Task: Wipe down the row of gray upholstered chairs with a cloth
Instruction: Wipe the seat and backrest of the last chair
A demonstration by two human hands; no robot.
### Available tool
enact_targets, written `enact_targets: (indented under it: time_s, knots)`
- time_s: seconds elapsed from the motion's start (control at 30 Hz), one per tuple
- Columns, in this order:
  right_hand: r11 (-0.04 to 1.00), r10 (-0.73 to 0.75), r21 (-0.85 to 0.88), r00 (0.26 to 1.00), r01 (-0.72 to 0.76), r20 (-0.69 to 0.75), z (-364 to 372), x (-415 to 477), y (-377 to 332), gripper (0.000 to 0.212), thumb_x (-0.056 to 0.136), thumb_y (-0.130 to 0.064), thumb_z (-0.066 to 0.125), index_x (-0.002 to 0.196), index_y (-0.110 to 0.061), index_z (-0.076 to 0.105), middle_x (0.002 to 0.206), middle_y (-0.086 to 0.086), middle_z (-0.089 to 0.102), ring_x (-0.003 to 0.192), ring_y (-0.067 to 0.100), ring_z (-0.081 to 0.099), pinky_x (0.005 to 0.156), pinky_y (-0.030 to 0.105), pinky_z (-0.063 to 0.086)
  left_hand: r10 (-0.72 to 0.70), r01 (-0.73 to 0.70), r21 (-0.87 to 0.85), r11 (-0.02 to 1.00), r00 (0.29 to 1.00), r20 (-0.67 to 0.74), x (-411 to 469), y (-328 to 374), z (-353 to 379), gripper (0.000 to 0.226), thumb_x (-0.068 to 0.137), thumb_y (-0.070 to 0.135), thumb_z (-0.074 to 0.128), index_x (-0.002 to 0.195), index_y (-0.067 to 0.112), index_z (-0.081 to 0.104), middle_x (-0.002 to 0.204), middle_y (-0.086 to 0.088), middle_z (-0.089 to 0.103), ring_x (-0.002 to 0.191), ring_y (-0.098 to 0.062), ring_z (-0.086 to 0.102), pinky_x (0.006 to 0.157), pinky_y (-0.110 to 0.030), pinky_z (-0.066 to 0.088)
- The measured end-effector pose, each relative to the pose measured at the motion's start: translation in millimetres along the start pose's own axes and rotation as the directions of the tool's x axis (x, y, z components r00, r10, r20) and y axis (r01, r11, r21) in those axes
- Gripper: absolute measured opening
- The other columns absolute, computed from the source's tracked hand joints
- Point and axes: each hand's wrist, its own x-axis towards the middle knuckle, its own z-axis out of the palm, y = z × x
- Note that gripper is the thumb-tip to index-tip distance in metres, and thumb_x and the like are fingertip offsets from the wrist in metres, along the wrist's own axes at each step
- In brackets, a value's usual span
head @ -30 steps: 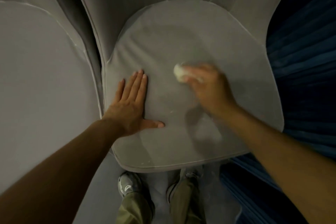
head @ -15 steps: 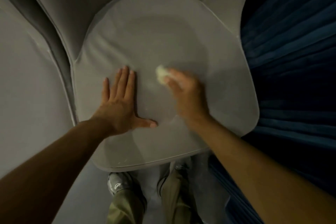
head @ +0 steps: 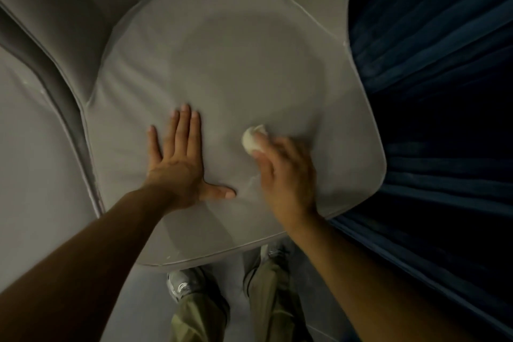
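A gray upholstered chair fills the middle of the view, its rounded seat cushion (head: 238, 58) facing me. My left hand (head: 180, 164) lies flat on the seat's left part, fingers straight and thumb spread to the right. My right hand (head: 283, 178) grips a small balled-up white cloth (head: 254, 138) and holds it against the seat just right of the left hand. Most of the cloth is hidden inside the fingers; only a pale lump shows at the fingertips.
A second gray chair (head: 33, 147) stands close on the left, with a narrow gap between them. Dark blue pleated curtain (head: 444, 119) hangs right beside the seat's right edge. My shoes (head: 183, 284) and khaki trousers stand on the pale floor under the seat's front edge.
My right hand with the cloth has slid across the seat toward the left hand and a little nearer to me. The left hand stays pressed flat in the same spot.
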Motion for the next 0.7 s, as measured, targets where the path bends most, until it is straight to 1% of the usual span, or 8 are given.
enact_targets:
  time_s: [0.13, 0.27, 0.33, 0.4, 0.47, 0.53, 0.6, 0.7]
  knots:
    - [0.999, -0.007, 0.049, 1.0, 0.005, 0.029, -16.8, 16.8, 3.8, 0.037, 0.09, -0.025, 0.044, 0.112, -0.008, 0.067, 0.085, 0.016, 0.061, 0.074, 0.034, 0.057, 0.063, 0.038, 0.05, -0.002, 0.002, 0.01, 1.0, 1.0, 0.001, 0.6, 0.5, 0.7, 0.141, 0.025, 0.101, 0.023, 0.116, 0.025, -0.054, 0.123, 0.008, -0.058, 0.113, -0.009, -0.057, 0.09, -0.036, -0.042]
    - [0.985, 0.155, -0.061, 0.984, -0.161, -0.083, -35.3, 37.3, 49.9, 0.039, 0.091, -0.028, 0.043, 0.114, -0.009, 0.067, 0.089, 0.021, 0.061, 0.082, 0.041, 0.056, 0.074, 0.05, 0.05, -0.008, 0.008, 0.004, 1.0, 1.0, -0.01, 2.0, 1.1, 2.2, 0.147, 0.031, 0.099, 0.04, 0.121, 0.022, -0.048, 0.128, 0.005, -0.052, 0.119, -0.013, -0.051, 0.101, -0.044, -0.032]
    - [0.971, 0.196, -0.123, 0.976, -0.207, -0.095, -28.9, 27.2, 51.3, 0.037, 0.091, -0.027, 0.044, 0.113, -0.009, 0.067, 0.087, 0.021, 0.06, 0.079, 0.04, 0.056, 0.075, 0.047, 0.049, -0.008, 0.008, 0.006, 1.0, 1.0, -0.008, 2.0, 1.4, 2.7, 0.144, 0.033, 0.095, 0.039, 0.122, 0.022, -0.046, 0.128, 0.004, -0.052, 0.122, -0.014, -0.048, 0.103, -0.045, -0.03]
    - [0.969, 0.148, -0.186, 0.986, -0.161, -0.082, -14.0, 6.1, 28.1, 0.033, 0.089, -0.021, 0.045, 0.11, -0.009, 0.067, 0.086, 0.017, 0.061, 0.079, 0.034, 0.055, 0.074, 0.04, 0.044, -0.001, 0.001, 0.002, 1.0, 1.0, -0.015, 2.8, -1.3, 4.8, 0.147, 0.028, 0.101, 0.035, 0.121, 0.023, -0.048, 0.128, 0.005, -0.052, 0.122, -0.013, -0.048, 0.099, -0.043, -0.034]
    - [0.984, 0.074, -0.158, 0.997, -0.078, -0.03, -2.1, -15.0, 0.2, 0.029, 0.087, -0.017, 0.049, 0.108, -0.011, 0.068, 0.085, 0.011, 0.062, 0.081, 0.025, 0.05, 0.069, 0.037, 0.042, 0.009, -0.009, 0.002, 1.0, 1.0, -0.026, 2.7, -1.5, 5.8, 0.145, 0.027, 0.103, 0.029, 0.121, 0.023, -0.048, 0.13, 0.004, -0.052, 0.122, -0.013, -0.049, 0.096, -0.041, -0.037]
    - [0.996, 0.049, -0.07, 0.999, -0.05, -0.008, -3.2, -21.2, -15.5, 0.025, 0.088, -0.014, 0.052, 0.107, -0.011, 0.068, 0.087, 0.009, 0.064, 0.083, 0.022, 0.05, 0.069, 0.036, 0.044, 0.0, 0.001, 0.009, 1.0, 1.0, -0.03, 3.0, -1.7, 6.5, 0.147, 0.031, 0.103, 0.035, 0.123, 0.021, -0.047, 0.133, 0.003, -0.05, 0.125, -0.014, -0.046, 0.1, -0.044, -0.033]
    - [0.987, 0.153, 0.039, 0.987, -0.155, 0.04, -18.1, -9.3, -17.6, 0.026, 0.094, -0.015, 0.049, 0.114, -0.012, 0.066, 0.1, 0.011, 0.066, 0.091, 0.02, 0.054, 0.076, 0.034, 0.047, 0.004, -0.003, 0.016, 1.0, 0.999, -0.038, 1.6, 0.1, 5.8, 0.148, 0.035, 0.101, 0.039, 0.125, 0.02, -0.045, 0.14, 0.002, -0.046, 0.127, -0.013, -0.043, 0.104, -0.045, -0.029]
    - [0.982, 0.188, -0.008, 0.975, -0.188, 0.123, -36.4, 12.0, 13.7, 0.032, 0.1, -0.026, 0.041, 0.124, -0.016, 0.06, 0.12, 0.012, 0.055, 0.102, 0.026, 0.054, 0.082, 0.028, 0.042, 0.006, -0.005, 0.019, 1.0, 0.998, -0.063, 1.0, 0.0, 5.7, 0.149, 0.037, 0.099, 0.04, 0.132, 0.016, -0.041, 0.149, -0.004, -0.039, 0.126, -0.011, -0.042, 0.104, -0.044, -0.029]
